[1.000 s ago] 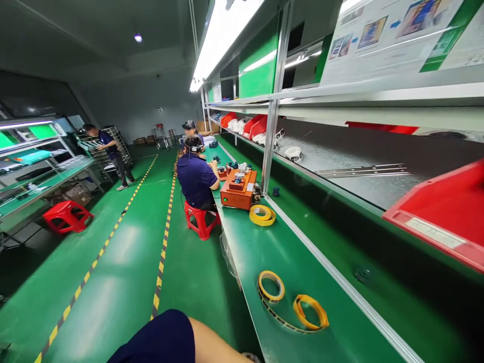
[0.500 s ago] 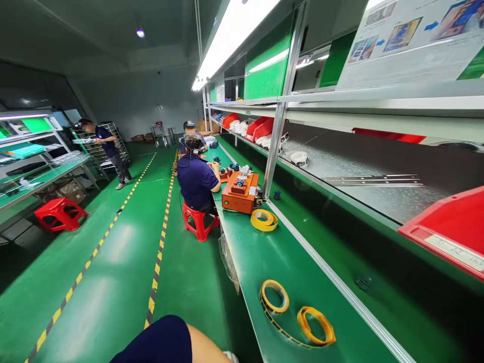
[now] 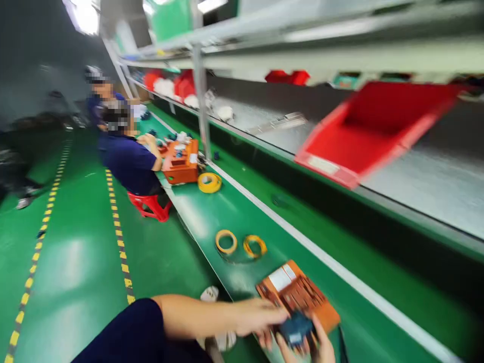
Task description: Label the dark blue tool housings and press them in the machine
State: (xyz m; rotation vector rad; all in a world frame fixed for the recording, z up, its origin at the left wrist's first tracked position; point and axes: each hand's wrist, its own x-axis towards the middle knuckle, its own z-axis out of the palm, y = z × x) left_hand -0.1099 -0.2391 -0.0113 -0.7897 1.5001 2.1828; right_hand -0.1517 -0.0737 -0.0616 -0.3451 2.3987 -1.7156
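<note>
A dark blue part [image 3: 297,327] with a small white label is at the bottom, right of centre, over the near edge of an orange fixture [image 3: 321,307]. My left hand [image 3: 260,317] reaches in from the left, its fingers at the part's left side; motion smears them. My right hand [image 3: 321,343] is closed around the part's right and lower side, with the thumb and fingertips against it. The fixture lies on the green bench, with slots and a white label on top.
Two tape rolls [image 3: 226,242] [image 3: 254,246] lie beyond the fixture, and a yellow roll [image 3: 209,182] sits by an orange box [image 3: 181,166]. A seated person [image 3: 128,161] works there, another person behind. A red bin [image 3: 374,131] hangs over the shelf edge.
The view has swung right and down. Both my hands, the dark blue part and the near orange fixture have come into view, and my left forearm now stretches over the bench edge.
</note>
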